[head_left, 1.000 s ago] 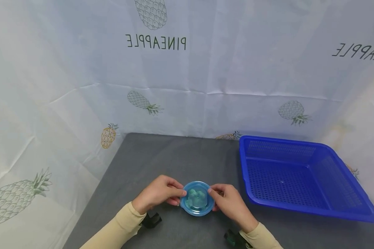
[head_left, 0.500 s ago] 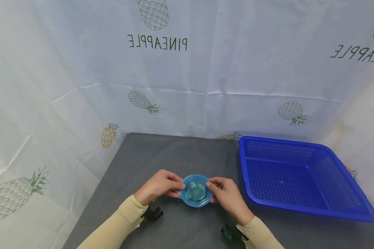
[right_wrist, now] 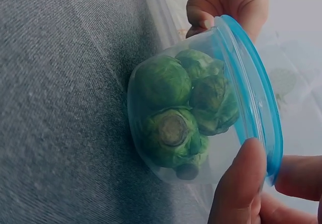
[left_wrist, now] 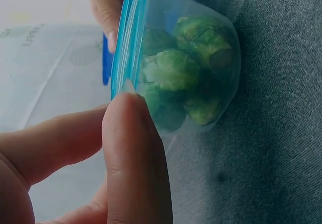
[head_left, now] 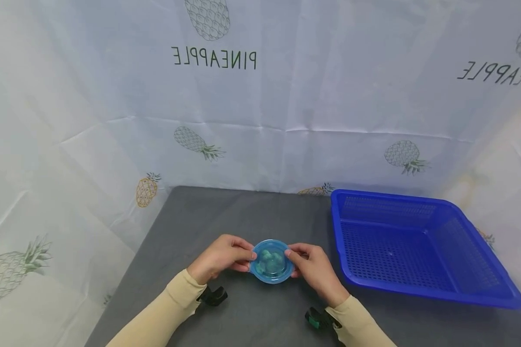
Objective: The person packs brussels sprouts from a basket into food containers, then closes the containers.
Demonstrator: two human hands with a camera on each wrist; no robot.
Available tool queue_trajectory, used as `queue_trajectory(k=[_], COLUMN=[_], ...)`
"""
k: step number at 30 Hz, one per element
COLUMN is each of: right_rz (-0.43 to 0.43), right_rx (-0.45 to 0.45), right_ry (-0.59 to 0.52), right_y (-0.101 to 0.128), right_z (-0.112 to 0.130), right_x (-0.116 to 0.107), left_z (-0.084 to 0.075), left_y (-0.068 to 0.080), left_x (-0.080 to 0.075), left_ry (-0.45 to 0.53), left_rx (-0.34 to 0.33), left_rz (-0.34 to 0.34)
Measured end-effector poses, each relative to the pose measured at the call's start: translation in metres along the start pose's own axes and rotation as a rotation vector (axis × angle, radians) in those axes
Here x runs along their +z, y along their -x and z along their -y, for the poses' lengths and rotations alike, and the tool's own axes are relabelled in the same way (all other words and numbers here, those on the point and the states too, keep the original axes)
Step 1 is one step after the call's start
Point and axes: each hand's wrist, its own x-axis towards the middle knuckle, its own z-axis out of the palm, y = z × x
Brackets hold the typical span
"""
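Observation:
A round clear plastic food container (head_left: 271,261) with a translucent blue lid (right_wrist: 265,95) is held between both hands, in the middle of the head view. Several Brussels sprouts (right_wrist: 168,128) show through its wall. My left hand (head_left: 223,257) pinches the rim on the left side between thumb and fingers. On the opposite side, my right hand (head_left: 314,267) grips the rim, its thumb (right_wrist: 241,178) against the clear wall just under the lid in the right wrist view. The lid covers the whole top, and the base is close to the grey surface.
A blue plastic basket (head_left: 343,241) with perforated walls stands to the right of the hands. Grey cloth covers the table (head_left: 226,207). A white curtain (head_left: 260,106) printed with pineapples hangs behind and on both sides.
Both hands and the food container have shifted a little away from the person, towards the back of the table. The grip on the rim looks the same, and the basket has stayed put.

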Motion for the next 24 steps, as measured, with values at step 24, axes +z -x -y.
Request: queue_trajectory(k=[24], right_rz=[0.204], right_rx=[0.028], right_ry=[-0.151], right_y=[-0.0036], right_z=[-0.0044], right_x=[-0.0073], left_z=[-0.0003], left_y=[-0.0031], left_x=[0.0042], left_ry=[0.021], left_rx=[-0.029], left_rz=[0.012])
